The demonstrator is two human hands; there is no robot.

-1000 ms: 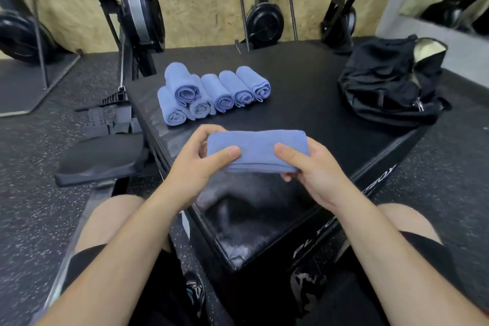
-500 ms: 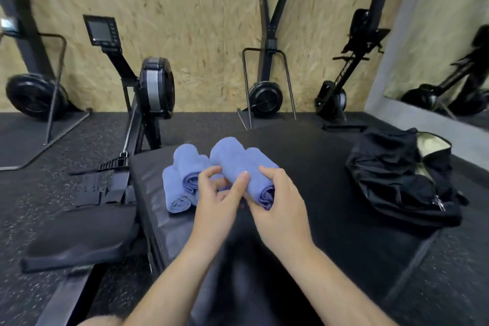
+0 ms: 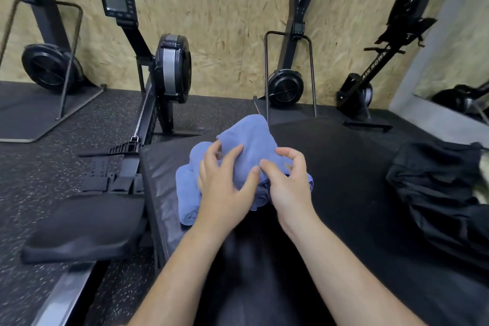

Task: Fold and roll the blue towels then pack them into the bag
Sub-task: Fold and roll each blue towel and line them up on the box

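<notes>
Towel roll (image 3: 251,144) atop pile (image 3: 185,190) on worktop (image 3: 344,167), well left of bag (image 3: 436,193). L hand (image 3: 225,193) spread on it; R hand (image 3: 289,188) pinches its end. Step, prob.: stacking. Next: release w/o unrolling, then pack.

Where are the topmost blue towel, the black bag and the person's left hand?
top blue towel (image 3: 251,140): head view, on its upper fold.
black bag (image 3: 436,193): head view, on its crumpled side.
left hand (image 3: 225,190): head view, on the back of the hand.
</notes>
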